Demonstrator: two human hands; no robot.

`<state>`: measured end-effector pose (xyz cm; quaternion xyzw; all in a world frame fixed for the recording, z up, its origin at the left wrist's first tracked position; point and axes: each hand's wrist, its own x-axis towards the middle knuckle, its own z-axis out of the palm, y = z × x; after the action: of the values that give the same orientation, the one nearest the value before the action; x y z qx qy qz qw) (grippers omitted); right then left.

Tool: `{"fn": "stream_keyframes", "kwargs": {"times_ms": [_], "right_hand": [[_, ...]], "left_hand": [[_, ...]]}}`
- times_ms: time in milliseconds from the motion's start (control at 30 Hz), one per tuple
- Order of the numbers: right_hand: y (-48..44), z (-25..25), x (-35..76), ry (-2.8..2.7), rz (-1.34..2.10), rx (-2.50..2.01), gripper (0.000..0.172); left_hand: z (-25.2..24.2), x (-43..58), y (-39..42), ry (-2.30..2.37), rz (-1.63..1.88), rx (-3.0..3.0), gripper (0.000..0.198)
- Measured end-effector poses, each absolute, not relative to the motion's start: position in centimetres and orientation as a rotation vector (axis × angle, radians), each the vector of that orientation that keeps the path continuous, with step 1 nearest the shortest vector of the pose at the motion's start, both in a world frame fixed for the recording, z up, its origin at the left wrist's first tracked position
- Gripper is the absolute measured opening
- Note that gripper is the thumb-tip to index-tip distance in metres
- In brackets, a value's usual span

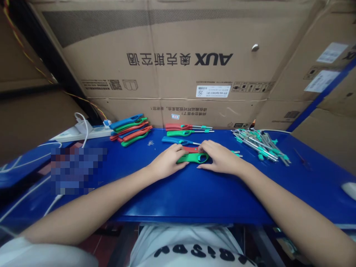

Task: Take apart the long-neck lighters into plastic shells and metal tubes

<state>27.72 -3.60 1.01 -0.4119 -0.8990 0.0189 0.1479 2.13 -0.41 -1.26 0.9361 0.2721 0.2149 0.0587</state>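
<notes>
A green long-nosed lighter (191,158) lies low over the blue table between my hands. My left hand (168,160) is closed around its handle end, fingers above and thumb below. My right hand (221,157) curls around the trigger end, with the thumb under it and the fingers over the front. Just behind sits a red lighter (190,149), partly covered by my fingers. Farther back, a blue lighter (176,140), a green lighter (180,133) and a red lighter (178,127) lie in rows with metal tubes pointing right.
A stack of coloured lighter handles (130,129) stands at the back left, beside a white power strip (69,134). To the right lies a pile of metal tubes with green parts (261,146). A cardboard wall (172,29) closes off the back. A blurred patch covers something at the left.
</notes>
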Motion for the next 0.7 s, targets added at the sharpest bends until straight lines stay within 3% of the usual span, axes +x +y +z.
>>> {"fn": "stream_keyframes", "kwargs": {"times_ms": [467,700], "right_hand": [[-3.9,1.2,27.5,-2.526,-0.041,-1.265,0.027],[-4.2,1.6,27.4,-2.506,0.050,-1.391,0.031]], "left_hand": [[-0.5,2.6,-1.4,0.741,0.745,3.043,0.026],[-0.8,2.6,-1.2,0.764,0.760,2.941,0.031]]}}
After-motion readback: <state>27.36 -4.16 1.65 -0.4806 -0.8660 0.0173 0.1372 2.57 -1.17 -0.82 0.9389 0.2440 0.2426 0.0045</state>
